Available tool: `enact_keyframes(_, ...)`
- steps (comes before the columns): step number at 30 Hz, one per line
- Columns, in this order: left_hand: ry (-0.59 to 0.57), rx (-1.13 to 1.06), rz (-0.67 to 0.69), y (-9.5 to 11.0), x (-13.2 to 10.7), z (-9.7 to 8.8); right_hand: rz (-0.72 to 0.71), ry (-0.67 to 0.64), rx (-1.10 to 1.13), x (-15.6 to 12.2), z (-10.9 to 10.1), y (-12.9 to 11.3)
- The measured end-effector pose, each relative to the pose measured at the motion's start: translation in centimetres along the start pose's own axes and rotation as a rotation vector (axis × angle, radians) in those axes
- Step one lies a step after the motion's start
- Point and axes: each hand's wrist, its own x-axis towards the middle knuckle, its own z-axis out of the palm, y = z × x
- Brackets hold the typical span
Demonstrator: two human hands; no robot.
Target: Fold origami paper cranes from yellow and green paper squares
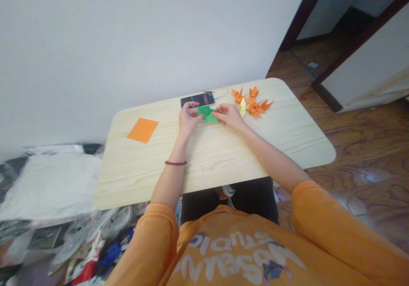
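A small piece of folded green paper (pixel 207 114) is held between both hands above the middle of the table. My left hand (pixel 189 119) pinches its left end, thumb in front and fingers behind. At the right end, the thumb and fingertips of my right hand (pixel 229 115) close on the paper. Flaps show on its upper face, but the exact fold is too small to make out. Just behind the hands lies a dark phone (pixel 198 99) with its screen lit. Close to the right hand sits a yellow folded paper figure (pixel 243 107).
Several orange folded paper figures (pixel 254 105) cluster at the back right of the wooden table (pixel 140 175). A flat orange paper square (pixel 142 130) lies on the left. A white cable (pixel 223 94) runs from the phone. The wall borders the table's back; bags and loose items fill the floor at left.
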Motion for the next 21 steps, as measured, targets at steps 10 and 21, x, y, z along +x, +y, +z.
enact_keyframes(10, 0.041, 0.085, 0.099, -0.6, -0.6, 1.5, 0.011, 0.121, 0.025, 0.0, 0.1, -0.6)
enact_keyframes(21, 0.115, 0.278, 0.145, -0.8, -1.5, 2.4, 0.031, 0.184, -0.033, -0.1, 0.5, 0.0)
